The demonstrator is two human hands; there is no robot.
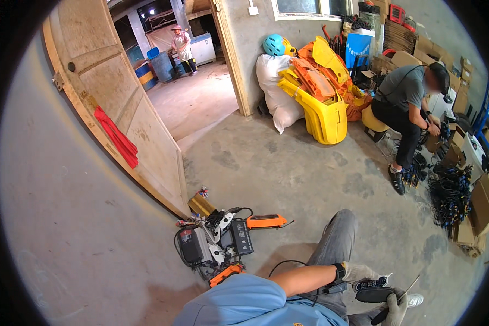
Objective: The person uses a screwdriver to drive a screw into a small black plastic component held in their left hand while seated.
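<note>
Over my lap, my left hand (pixel 362 273), in a pale work glove, is closed on a small black display unit (pixel 371 283) with lit white digits. A black cable and connector (pixel 337 288) lie beside my left wrist. My right hand (pixel 397 311), also gloved, is closed around what looks like a screwdriver (pixel 411 287), its thin metal shaft pointing up and away. A black rounded flat piece (pixel 374 295) sits between the two hands, against the right hand's fingers; which hand supports it I cannot tell.
Left of me on the floor lie black battery or charger boxes (pixel 238 237), cables and an orange bar-shaped part (pixel 266 221). A yellow bin (pixel 326 119) heaped with orange parts stands ahead. Right, a seated person (pixel 410 98) handles cables near cartons (pixel 482 204). Another person stands beyond the open door (pixel 108 81).
</note>
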